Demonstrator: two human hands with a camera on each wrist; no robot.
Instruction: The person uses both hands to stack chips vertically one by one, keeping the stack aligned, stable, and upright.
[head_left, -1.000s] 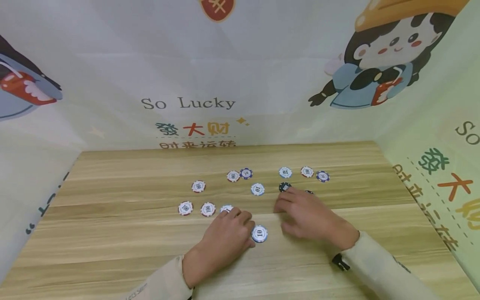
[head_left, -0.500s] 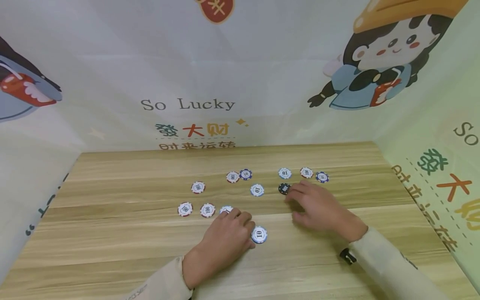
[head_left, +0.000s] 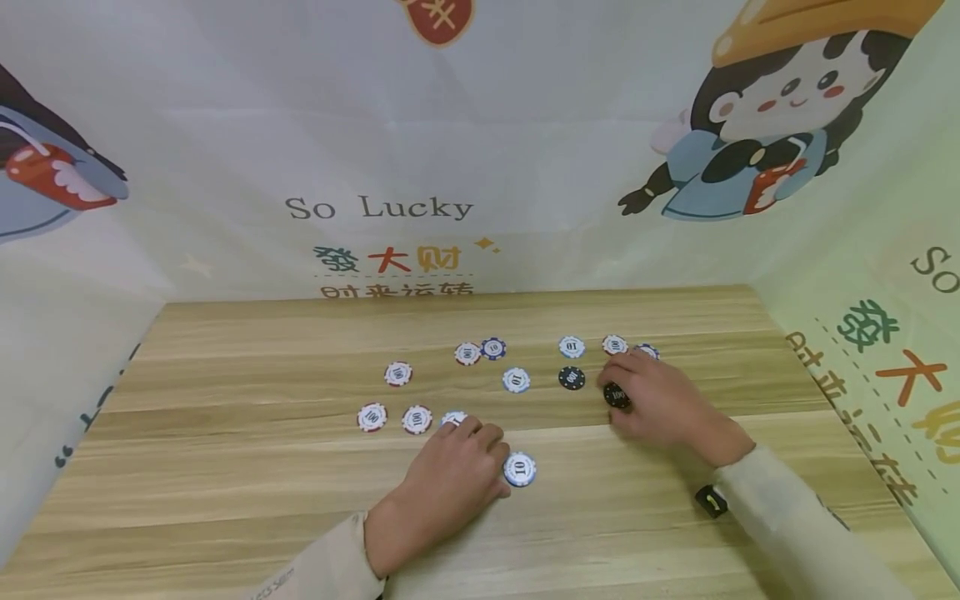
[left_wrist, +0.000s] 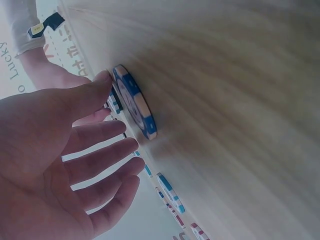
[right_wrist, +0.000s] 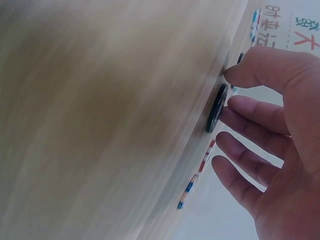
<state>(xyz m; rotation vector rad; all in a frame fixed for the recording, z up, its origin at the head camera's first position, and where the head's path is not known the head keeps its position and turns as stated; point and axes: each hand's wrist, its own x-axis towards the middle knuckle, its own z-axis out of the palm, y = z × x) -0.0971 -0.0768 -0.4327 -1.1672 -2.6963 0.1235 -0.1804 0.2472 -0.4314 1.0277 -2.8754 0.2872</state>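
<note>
Fingers loosely bent, my left hand [head_left: 453, 467] rests on the wooden table beside a blue-edged 10 poker chip [head_left: 520, 469]. In the left wrist view its thumb tip lies right at the edge of this poker chip [left_wrist: 135, 102]. Another blue-and-white chip [head_left: 452, 418] is partly hidden behind the left fingers. My right hand [head_left: 660, 404] is over a black 100 poker chip [head_left: 617, 396], which shows between thumb and fingers. In the right wrist view, the relaxed fingers reach close around that black chip [right_wrist: 217, 109], which lies flat. A second black chip [head_left: 572, 377] lies left of the right hand.
Red-edged 100 chips [head_left: 371, 417] lie at the left. Toward the back are a blue chip [head_left: 492, 348], light-blue 10 chips [head_left: 572, 347] and a red-edged chip [head_left: 615, 344]. Another blue chip [head_left: 648, 350] is partly covered by the right hand. A printed cloth wall [head_left: 562, 208] encloses the table.
My right hand has shifted rightward from the left black chip to the other one, which now shows between its thumb and fingers. My left hand has stayed in place.
</note>
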